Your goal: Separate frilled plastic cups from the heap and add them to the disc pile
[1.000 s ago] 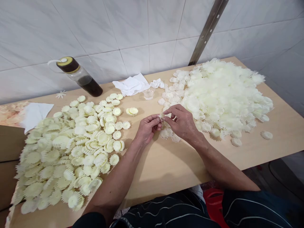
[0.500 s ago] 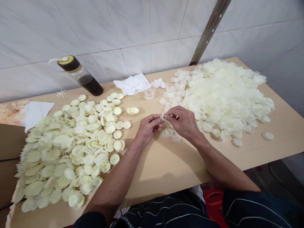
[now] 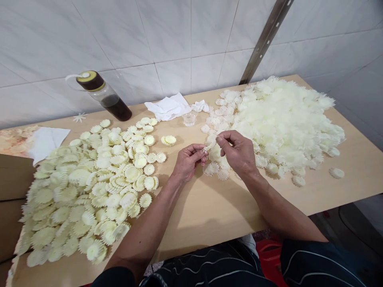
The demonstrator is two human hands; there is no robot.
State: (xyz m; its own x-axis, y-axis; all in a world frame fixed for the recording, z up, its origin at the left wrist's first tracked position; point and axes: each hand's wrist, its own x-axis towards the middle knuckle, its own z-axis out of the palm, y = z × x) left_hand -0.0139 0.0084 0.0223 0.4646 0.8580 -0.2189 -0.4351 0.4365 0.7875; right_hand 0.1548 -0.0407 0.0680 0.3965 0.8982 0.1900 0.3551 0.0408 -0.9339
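Observation:
My left hand [image 3: 188, 161] pinches a small pale flower-shaped piece [image 3: 205, 150] with a notched edge between thumb and fingertips. My right hand [image 3: 238, 151] hovers just to its right, thumb and index finger pressed together; what lies between them, if anything, is too small to make out. Beneath and beyond my hands, loose pale discs with toothed edges [image 3: 212, 169] lie on the table. To the left spreads a big heap of thicker, yellowish toothed discs [image 3: 86, 191]. On the right is a heap of thin, whiter, frilly pieces [image 3: 284, 115].
Behind the left heap a bottle of dark liquid [image 3: 115, 105] leans near the tiled wall. Crumpled white tissue [image 3: 168, 107] and a small clear cup [image 3: 189, 118] sit at the table's back. A cardboard box [image 3: 14, 191] stands at the left edge. Two stacked discs [image 3: 168, 140] lie apart.
My right hand has drawn away from my left, to the right. My left hand keeps its pinch on the small flower-shaped piece. The view has shifted slightly.

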